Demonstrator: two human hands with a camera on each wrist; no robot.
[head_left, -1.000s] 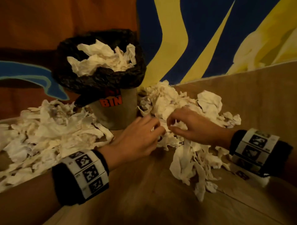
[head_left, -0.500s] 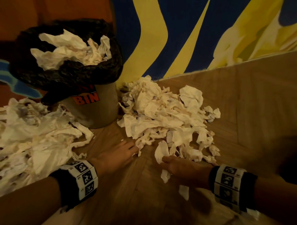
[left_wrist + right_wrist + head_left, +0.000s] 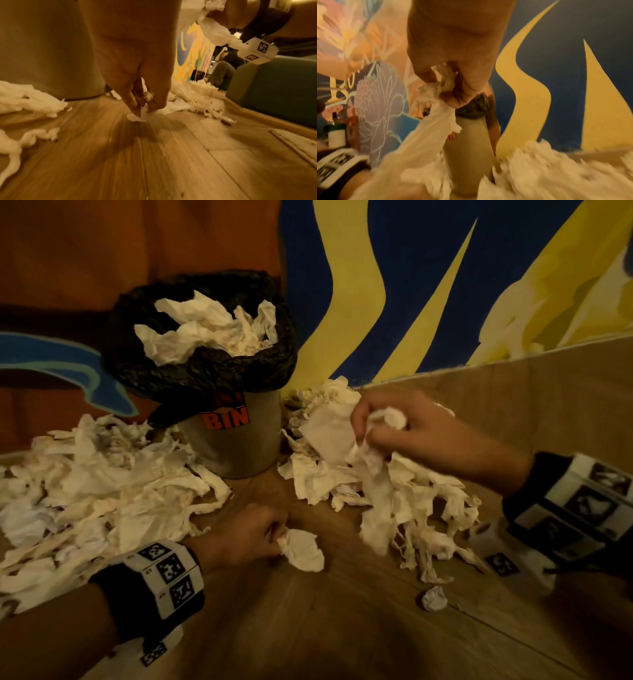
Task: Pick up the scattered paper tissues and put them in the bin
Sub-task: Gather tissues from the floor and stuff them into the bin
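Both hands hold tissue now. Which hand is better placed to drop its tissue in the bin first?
Right. The right hand grips a tissue strip already raised beside the bin, while the left hand pinches its tissue low at the floor.

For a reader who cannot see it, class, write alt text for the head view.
Two hands gather tissues from a wooden floor: the right hand lifts a trailing bunch, the left hand pinches one tissue low down. Behind stands a bin already heaped with tissues, with piles on both sides.
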